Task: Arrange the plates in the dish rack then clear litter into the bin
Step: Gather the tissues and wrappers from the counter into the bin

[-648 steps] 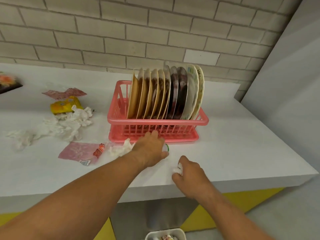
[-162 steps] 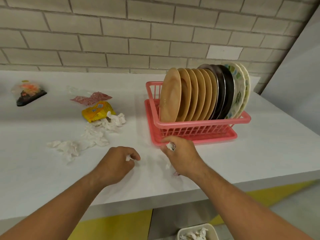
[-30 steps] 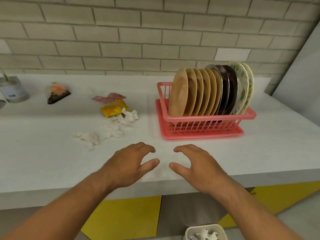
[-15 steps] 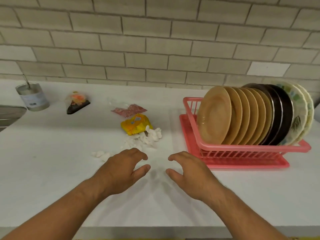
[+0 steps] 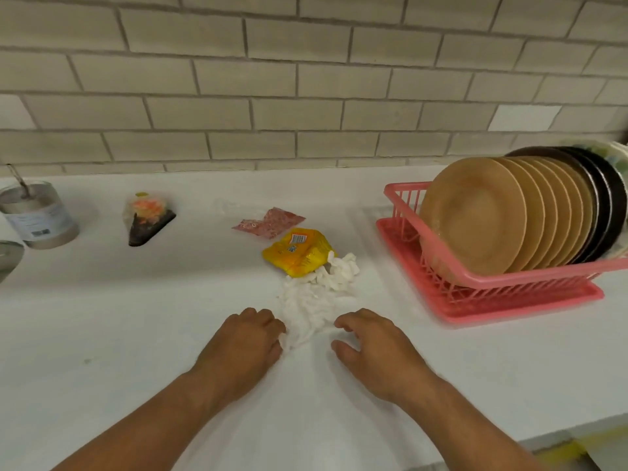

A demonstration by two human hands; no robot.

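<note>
A pink dish rack (image 5: 509,283) stands at the right of the white counter, with several tan plates (image 5: 475,215) and dark plates (image 5: 608,205) upright in it. A pile of torn white tissue (image 5: 316,297) lies in the middle. A yellow wrapper (image 5: 299,253) touches its far side, and a red wrapper (image 5: 268,224) lies behind that. My left hand (image 5: 248,338) is curled over the near left edge of the tissue and grips scraps there. My right hand (image 5: 370,341) hovers just right of the pile, fingers bent, holding nothing.
A triangular packaged snack (image 5: 147,222) lies at the back left, with a metal tin (image 5: 37,215) further left. A bit of clear plastic (image 5: 224,205) lies near the wall. The counter's front edge (image 5: 577,430) runs across the lower right.
Both hands have moved forward to the tissue pile. My left hand has curled onto its near edge. The view has shifted left and closer, and the bin is out of sight.
</note>
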